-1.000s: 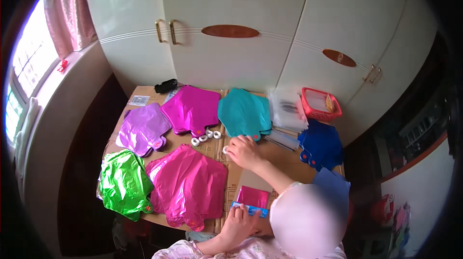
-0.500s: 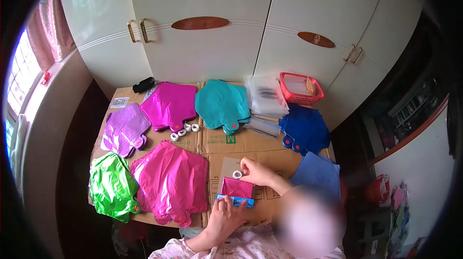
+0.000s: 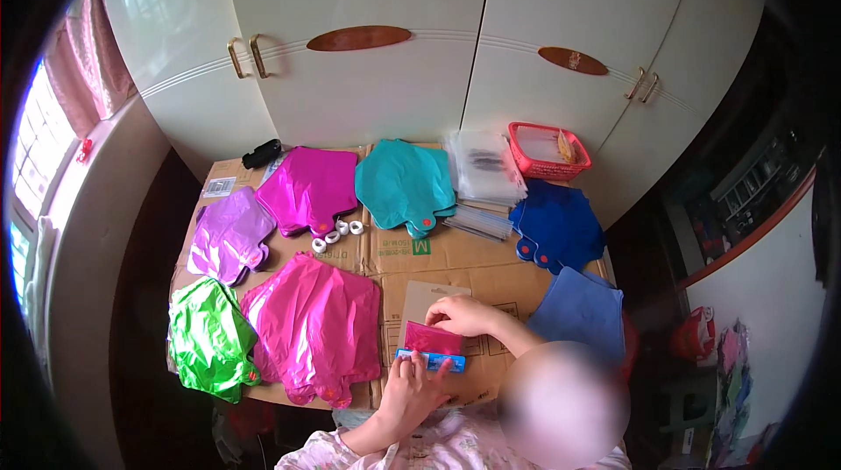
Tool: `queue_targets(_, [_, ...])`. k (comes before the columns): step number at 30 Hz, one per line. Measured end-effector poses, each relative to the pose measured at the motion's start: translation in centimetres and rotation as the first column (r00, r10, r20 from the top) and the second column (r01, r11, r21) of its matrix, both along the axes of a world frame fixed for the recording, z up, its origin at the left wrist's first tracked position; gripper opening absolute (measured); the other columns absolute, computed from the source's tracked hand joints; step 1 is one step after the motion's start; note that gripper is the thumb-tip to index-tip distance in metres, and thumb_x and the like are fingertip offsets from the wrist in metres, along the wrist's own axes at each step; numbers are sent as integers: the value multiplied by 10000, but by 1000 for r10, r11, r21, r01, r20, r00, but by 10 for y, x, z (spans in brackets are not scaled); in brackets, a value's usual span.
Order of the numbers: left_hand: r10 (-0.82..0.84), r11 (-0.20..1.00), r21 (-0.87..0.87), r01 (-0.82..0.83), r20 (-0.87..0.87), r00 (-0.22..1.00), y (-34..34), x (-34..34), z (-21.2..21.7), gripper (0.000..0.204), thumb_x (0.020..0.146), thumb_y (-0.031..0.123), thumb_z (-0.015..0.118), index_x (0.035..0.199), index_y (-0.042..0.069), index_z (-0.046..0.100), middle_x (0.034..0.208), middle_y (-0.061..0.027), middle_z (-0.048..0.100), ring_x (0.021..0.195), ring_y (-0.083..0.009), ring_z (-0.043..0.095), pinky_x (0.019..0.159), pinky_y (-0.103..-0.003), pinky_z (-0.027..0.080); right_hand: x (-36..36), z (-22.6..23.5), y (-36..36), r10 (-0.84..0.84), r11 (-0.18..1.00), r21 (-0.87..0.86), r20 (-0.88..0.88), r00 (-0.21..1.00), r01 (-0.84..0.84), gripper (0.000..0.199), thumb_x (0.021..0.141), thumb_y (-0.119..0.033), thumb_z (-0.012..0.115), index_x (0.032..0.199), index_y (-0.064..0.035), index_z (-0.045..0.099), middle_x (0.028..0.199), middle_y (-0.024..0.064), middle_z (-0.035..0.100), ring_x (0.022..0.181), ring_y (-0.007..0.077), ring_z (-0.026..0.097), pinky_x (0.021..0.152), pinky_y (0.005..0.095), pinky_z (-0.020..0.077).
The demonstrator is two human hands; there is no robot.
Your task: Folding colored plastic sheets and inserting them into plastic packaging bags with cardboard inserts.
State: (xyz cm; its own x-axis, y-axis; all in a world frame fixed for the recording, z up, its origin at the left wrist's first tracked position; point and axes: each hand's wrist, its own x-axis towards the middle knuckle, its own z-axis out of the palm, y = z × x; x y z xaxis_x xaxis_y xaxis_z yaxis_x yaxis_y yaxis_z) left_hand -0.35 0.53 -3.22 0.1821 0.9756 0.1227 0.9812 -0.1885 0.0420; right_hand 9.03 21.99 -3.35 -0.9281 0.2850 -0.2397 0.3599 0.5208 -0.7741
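On the cardboard lies a small clear packet with deep-pink foil [image 3: 435, 339] inside and a blue header strip [image 3: 456, 363]. My left hand [image 3: 405, 398] rests on this strip, fingertips and thumb spread apart and pressing it from above. My right hand [image 3: 464, 315] is at the packet's far edge, its fingers bent together and pointing down; what they hold, if anything, is hidden beneath them. A brown card [image 3: 424, 296] lies flat just beyond the packet. Left of my hands is a large stack of pink foil balloons [image 3: 315, 321].
Green [image 3: 210, 330], lilac [image 3: 226, 233], magenta [image 3: 314, 185], teal [image 3: 403, 181] and dark-blue foil balloons [image 3: 561, 220] ring the table, with light-blue sheets [image 3: 578, 308] right. Several white rolls [image 3: 333, 237] sit mid-left. Clear bags [image 3: 484, 163] and a red basket [image 3: 550, 168] stand at the back.
My right hand has moved slightly right and its fingers have turned down over the packet's far edge. The white roll at its fingertips is now out of sight. My left hand stays on the strip.
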Motion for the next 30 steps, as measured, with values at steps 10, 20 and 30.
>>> queue_targets(10, [0, 1000, -17, 0, -8, 1000, 1, -1, 3, 707, 777, 529, 648, 1378, 204, 467, 1170, -326, 538, 965, -373, 560, 880, -473, 464, -3, 3, 3, -83, 994, -63, 19, 996, 84, 234, 855, -247, 634, 957, -50, 709, 912, 113, 714, 843, 217, 674, 773, 340, 511])
queue_targets(20, [-6, 1000, 17, 7, -26, 1000, 3, 0, 3, 707, 754, 516, 676, 1357, 197, 489, 1146, -316, 559, 942, -360, 577, 840, -449, 483, -5, 7, 6, -49, 943, -323, 103, 993, 80, 221, 853, -158, 683, 993, 5, 632, 839, 63, 695, 757, 101, 617, 704, 275, 488])
queue_targets(30, [-18, 1000, 20, 19, -33, 999, 2, -1, 3, 725, 756, 521, 670, 1372, 193, 471, 1131, -317, 561, 933, -354, 576, 821, -440, 489, -7, 17, -7, -19, 958, -282, 99, 995, 46, 201, 860, -151, 683, 989, -9, 625, 817, 22, 658, 739, 89, 583, 673, 259, 476])
